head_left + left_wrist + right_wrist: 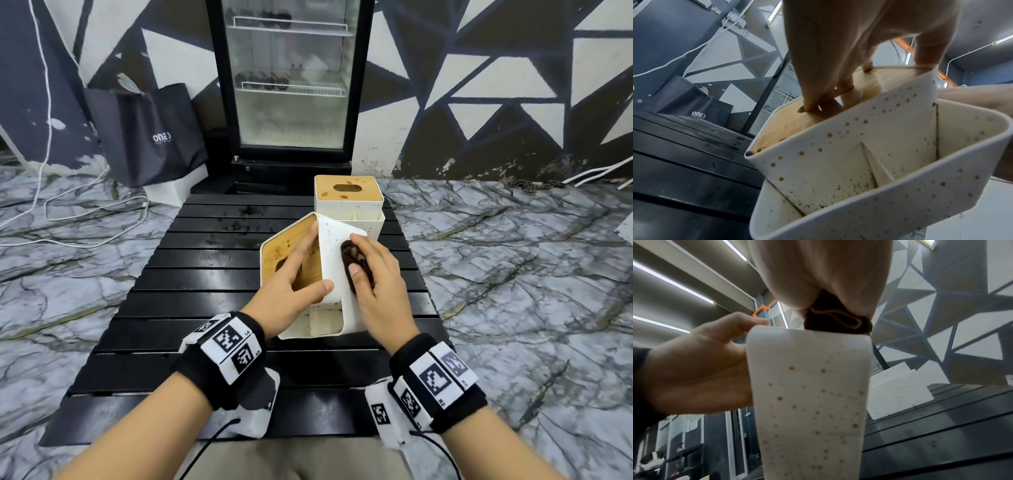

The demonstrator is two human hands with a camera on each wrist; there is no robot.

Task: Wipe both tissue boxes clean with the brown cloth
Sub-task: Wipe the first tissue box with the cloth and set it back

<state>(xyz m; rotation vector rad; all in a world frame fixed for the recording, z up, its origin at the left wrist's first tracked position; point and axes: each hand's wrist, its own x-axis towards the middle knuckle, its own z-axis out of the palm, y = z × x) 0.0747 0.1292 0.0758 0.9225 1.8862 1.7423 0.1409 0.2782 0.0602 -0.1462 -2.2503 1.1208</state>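
I am holding the near tissue box (334,274) tipped on its side at frame centre on the black slatted tabletop (191,298). My left hand (291,277) is gripping it, fingers lying flat on the wooden lid, thumb curling over the white speckled wall. My right hand (376,284) is pressing the bunched brown cloth (356,263) against that upturned wall, fingers curling round the cloth. The cloth is sitting under the right palm, toward the wall's upper end. The second tissue box (347,202) is standing upright just behind, brown spots on its lid.
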